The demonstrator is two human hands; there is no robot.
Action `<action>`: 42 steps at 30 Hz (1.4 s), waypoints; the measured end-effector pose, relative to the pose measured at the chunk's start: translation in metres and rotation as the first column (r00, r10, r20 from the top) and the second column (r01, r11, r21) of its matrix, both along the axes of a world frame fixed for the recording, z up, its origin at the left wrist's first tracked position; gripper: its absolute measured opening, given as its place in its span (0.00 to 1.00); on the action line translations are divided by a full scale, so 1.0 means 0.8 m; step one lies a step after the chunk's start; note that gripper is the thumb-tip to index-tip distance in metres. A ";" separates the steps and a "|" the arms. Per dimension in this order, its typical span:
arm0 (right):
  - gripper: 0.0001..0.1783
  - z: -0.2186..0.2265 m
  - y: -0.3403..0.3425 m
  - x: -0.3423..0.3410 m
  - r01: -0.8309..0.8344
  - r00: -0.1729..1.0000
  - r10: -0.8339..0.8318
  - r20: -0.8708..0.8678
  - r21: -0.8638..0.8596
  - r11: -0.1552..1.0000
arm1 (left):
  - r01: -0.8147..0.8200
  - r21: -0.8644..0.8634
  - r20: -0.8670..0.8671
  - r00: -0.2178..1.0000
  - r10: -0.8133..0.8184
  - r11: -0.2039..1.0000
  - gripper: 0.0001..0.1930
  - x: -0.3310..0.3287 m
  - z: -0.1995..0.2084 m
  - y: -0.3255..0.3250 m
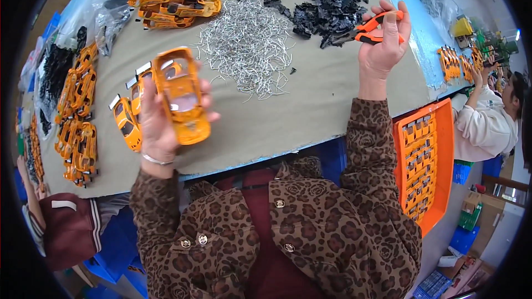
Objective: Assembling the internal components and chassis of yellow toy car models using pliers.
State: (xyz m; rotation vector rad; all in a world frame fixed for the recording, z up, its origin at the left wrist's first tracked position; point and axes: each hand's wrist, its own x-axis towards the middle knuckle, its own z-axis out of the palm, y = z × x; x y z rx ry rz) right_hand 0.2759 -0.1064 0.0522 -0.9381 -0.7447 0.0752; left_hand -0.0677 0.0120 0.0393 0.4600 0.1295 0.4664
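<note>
My left hand [155, 124] is closed round an orange toy car body shell [191, 116], raised above the table with its hollow inside showing. Just beside that hand, several orange toy cars [126, 123] with white-topped rear pieces lie on the table. My right hand [388, 50] grips pliers [372, 22] with orange and black handles; their jaws point left, toward a heap of small black plastic parts [327, 14]. Between my hands, farther back, spreads a pile of short bent silver wires [244, 44].
Stacked orange car shells [177, 0] sit at the far left, with more rows [77, 111] along the left side. By my right arm stands an orange crate [448, 149] holding cars. Co-workers sit at right [482, 119] and left [69, 224]. Plastic bags [113, 22] lie far left.
</note>
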 end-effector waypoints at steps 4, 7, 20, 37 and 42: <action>0.28 -0.003 -0.001 0.003 0.196 0.971 -0.177 -0.158 0.108 0.975 | 0.175 -0.128 0.093 0.982 -0.164 0.976 0.41 0.042 -0.028 -0.012; 0.26 -0.010 -0.004 0.010 0.306 0.908 -0.257 -0.330 0.104 0.946 | 0.248 -0.097 0.192 0.955 -0.227 0.964 0.42 0.051 -0.033 -0.015; 0.14 -0.030 -0.003 0.030 0.327 0.689 -0.239 -0.684 0.000 0.945 | 0.306 0.252 -0.249 0.937 -0.245 0.918 0.37 0.001 -0.003 -0.044; 0.25 0.018 -0.009 -0.043 -0.564 0.817 0.543 -0.191 -0.077 0.822 | 0.378 -0.103 -0.192 0.900 -0.391 0.920 0.30 0.075 -0.037 -0.081; 0.23 0.022 -0.029 -0.043 -0.427 0.869 0.423 -0.256 0.042 0.903 | 0.242 -0.074 -0.135 0.959 -0.250 0.967 0.35 0.088 -0.050 -0.060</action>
